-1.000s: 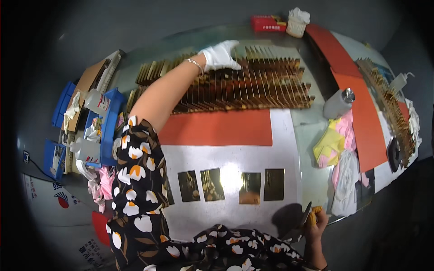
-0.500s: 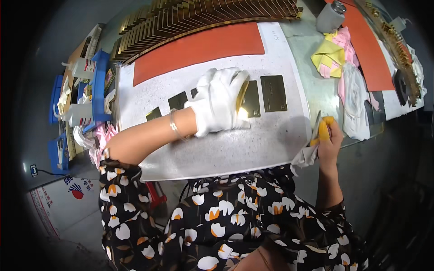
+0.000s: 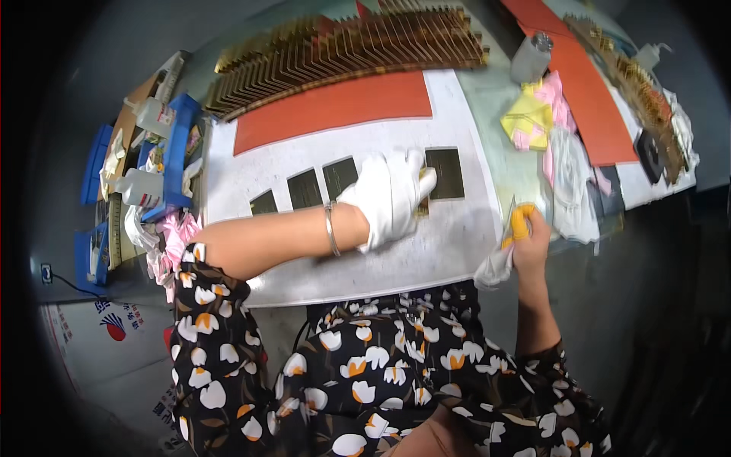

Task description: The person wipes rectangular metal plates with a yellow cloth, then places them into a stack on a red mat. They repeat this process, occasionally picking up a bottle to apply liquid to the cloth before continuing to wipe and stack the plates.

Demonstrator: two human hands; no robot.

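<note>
Left hand [image 3: 392, 194]: in the head view, the white glove was at the slotted rack [image 3: 343, 65] a second ago; now it curls over the row on the white sheet [image 3: 343, 274]. Its grip is hidden; cannot tell.
Covered plate [image 3: 423, 207]: a sliver shows below the fingertips, second from the row's right end.
Uncovered plates: the right-end plate [image 3: 445, 174] lies flat; three more lie leftward.
Right hand [image 3: 531, 240]: closed around a thin pointed tool [image 3: 512, 204], as before.
Meaning: handling has apparently shifted from rack to row.

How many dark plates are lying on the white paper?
5: three plates left of the left hand, one partly hidden by it, one to its right. The hand may hide more.
</note>
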